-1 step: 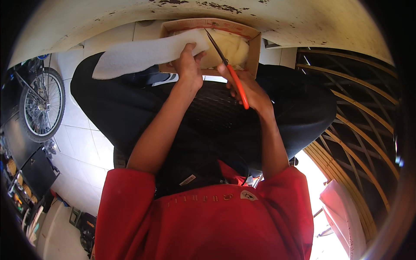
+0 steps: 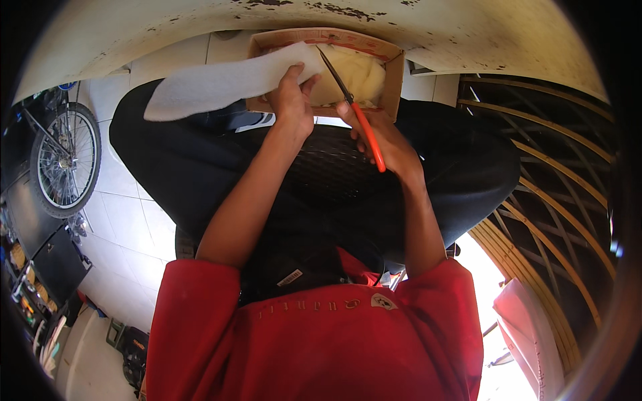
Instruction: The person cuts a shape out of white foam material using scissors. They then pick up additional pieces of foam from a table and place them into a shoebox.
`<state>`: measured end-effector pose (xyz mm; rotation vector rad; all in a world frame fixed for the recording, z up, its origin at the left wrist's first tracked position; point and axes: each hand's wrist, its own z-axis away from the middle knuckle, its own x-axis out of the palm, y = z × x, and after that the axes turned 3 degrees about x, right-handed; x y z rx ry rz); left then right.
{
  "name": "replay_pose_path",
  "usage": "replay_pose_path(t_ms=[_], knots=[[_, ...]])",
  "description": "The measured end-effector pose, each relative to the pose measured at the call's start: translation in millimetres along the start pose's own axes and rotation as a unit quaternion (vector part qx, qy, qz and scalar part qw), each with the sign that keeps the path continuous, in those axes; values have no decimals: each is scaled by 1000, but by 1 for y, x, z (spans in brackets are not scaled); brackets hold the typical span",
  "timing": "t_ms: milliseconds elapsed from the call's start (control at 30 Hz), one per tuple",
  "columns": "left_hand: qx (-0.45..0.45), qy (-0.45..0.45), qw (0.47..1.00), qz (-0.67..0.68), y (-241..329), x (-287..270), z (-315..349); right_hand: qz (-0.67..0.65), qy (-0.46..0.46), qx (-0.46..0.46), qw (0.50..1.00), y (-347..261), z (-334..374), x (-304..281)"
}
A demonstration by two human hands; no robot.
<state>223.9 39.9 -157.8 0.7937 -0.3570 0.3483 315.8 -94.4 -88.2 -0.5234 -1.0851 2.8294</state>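
My left hand [image 2: 291, 100] pinches a long white strip of felt-like padding [image 2: 214, 81] near its right end, thumb on top. The strip reaches out to the left over my knee, its far end wide and rounded. In my right hand [image 2: 388, 137] is a pair of scissors [image 2: 362, 122] with orange handles and dark narrow blades, pointing up and away. The blades look close together, right beside the strip's right end; whether they touch it I cannot tell. Beneath both hands' far side stands a cardboard box [image 2: 394, 80] holding pale yellow fluffy stuffing [image 2: 364, 75].
My crossed legs in dark trousers [image 2: 461, 144] lie either side of the box. A pale, chipped curved surface [image 2: 428, 27] spans the far side. A bicycle wheel [image 2: 65, 160] stands at left on white tiles [image 2: 120, 234]. A folding lattice gate [image 2: 562, 154] runs along the right.
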Motion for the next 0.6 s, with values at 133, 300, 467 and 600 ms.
replay_pose_path(t_ms=[133, 300, 467, 600], knots=[[19, -22, 999, 22, 3, 10, 7, 24, -4, -20, 1000, 2, 0, 2], [1, -24, 999, -35, 3, 7, 7, 33, 20, -52, 998, -3, -10, 6], [-4, -34, 999, -16, 0, 5, 4, 86, 14, -19, 996, -9, -9, 5], [3, -39, 999, -21, -3, 1, 3, 30, 7, 83, 996, -14, -9, 3]])
